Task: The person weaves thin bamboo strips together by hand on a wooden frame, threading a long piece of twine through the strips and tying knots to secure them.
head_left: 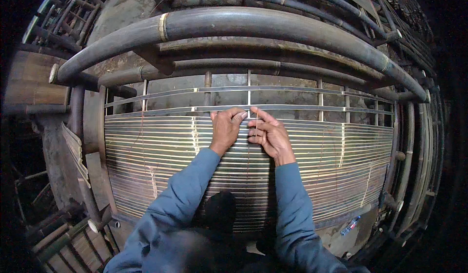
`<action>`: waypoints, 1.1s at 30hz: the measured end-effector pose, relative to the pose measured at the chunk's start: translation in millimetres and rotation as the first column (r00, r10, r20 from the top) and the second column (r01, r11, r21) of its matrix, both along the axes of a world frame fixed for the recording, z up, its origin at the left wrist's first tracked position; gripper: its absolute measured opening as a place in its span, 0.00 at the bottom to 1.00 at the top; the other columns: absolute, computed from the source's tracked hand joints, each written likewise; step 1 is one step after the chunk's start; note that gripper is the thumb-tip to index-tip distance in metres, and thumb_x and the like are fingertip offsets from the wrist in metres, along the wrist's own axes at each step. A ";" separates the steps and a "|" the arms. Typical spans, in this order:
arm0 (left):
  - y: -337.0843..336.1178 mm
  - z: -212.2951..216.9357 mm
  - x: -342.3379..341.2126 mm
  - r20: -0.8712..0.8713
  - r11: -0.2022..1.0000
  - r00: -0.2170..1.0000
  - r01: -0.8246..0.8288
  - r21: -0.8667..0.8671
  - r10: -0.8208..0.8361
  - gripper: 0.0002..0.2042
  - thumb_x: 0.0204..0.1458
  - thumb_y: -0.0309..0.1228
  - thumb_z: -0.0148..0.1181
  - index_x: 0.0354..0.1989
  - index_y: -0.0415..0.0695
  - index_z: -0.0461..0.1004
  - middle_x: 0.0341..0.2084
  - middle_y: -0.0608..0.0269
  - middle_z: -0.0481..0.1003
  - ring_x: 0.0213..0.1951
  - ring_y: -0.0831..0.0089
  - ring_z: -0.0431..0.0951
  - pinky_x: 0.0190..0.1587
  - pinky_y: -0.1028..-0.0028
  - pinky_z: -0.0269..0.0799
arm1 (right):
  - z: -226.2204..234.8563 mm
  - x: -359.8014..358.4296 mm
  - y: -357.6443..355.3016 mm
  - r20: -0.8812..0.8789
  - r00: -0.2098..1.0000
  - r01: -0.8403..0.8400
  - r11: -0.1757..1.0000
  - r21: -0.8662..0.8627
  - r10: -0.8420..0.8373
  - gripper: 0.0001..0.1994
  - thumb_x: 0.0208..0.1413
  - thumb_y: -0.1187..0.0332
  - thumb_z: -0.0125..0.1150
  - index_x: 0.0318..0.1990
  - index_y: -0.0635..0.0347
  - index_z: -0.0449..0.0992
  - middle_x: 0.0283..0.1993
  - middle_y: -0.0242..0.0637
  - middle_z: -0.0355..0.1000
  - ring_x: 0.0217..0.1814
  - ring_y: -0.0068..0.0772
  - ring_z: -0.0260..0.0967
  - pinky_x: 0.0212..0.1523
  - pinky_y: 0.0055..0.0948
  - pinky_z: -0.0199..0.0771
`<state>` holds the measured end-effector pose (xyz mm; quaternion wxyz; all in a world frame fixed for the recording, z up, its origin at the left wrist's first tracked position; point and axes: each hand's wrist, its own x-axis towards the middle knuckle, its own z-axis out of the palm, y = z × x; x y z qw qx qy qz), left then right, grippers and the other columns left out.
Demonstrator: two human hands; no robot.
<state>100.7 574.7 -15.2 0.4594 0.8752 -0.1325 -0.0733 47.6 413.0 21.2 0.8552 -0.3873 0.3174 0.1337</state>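
A wide panel of thin bamboo slats [317, 151] lies flat inside a frame of thick dark bamboo poles [234, 21]. My left hand [226, 129] and my right hand [268, 134] meet at the panel's upper middle edge, fingertips pinched together. They pinch a thin binding strand [249, 111] where it crosses the top slat. The strand is very fine and I cannot make out how it is wrapped. Both forearms, in blue sleeves, reach up from the lower edge over the slats.
Loose bamboo strips [73, 148] lean at the left of the frame. More bamboo poles and slatted pieces [63, 243] lie at the lower left. Stacked poles [414, 43] run along the right side. A small blue object [351, 225] rests on the ground at the lower right.
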 end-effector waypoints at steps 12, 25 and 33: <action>13.7 2.6 12.4 -0.149 0.988 0.977 0.147 -0.039 -0.151 0.12 0.64 0.41 0.58 0.36 0.49 0.84 0.32 0.63 0.84 0.38 0.65 0.80 0.54 0.61 0.53 | 53.9 -44.0 -32.2 0.321 0.922 0.342 0.845 -0.412 -0.217 0.05 0.55 0.75 0.65 0.28 0.65 0.78 0.51 0.41 0.76 0.51 0.36 0.73 0.57 0.33 0.71; 5.7 16.9 -2.0 0.032 0.972 0.993 0.102 0.212 -0.111 0.08 0.56 0.33 0.67 0.41 0.45 0.83 0.35 0.53 0.84 0.42 0.52 0.82 0.49 0.53 0.71 | 153.1 -124.6 -61.2 0.452 0.854 0.464 0.771 -0.435 -0.259 0.16 0.70 0.63 0.60 0.30 0.61 0.69 0.21 0.30 0.61 0.22 0.22 0.55 0.36 0.36 0.75; -6.1 71.3 -3.4 0.379 0.981 0.907 0.145 0.130 -0.184 0.10 0.57 0.30 0.63 0.43 0.38 0.80 0.37 0.41 0.80 0.40 0.43 0.81 0.44 0.47 0.75 | 163.4 -87.0 -58.6 0.208 0.978 0.132 0.701 -0.701 0.024 0.08 0.66 0.72 0.60 0.39 0.69 0.79 0.24 0.33 0.69 0.23 0.20 0.59 0.29 0.28 0.71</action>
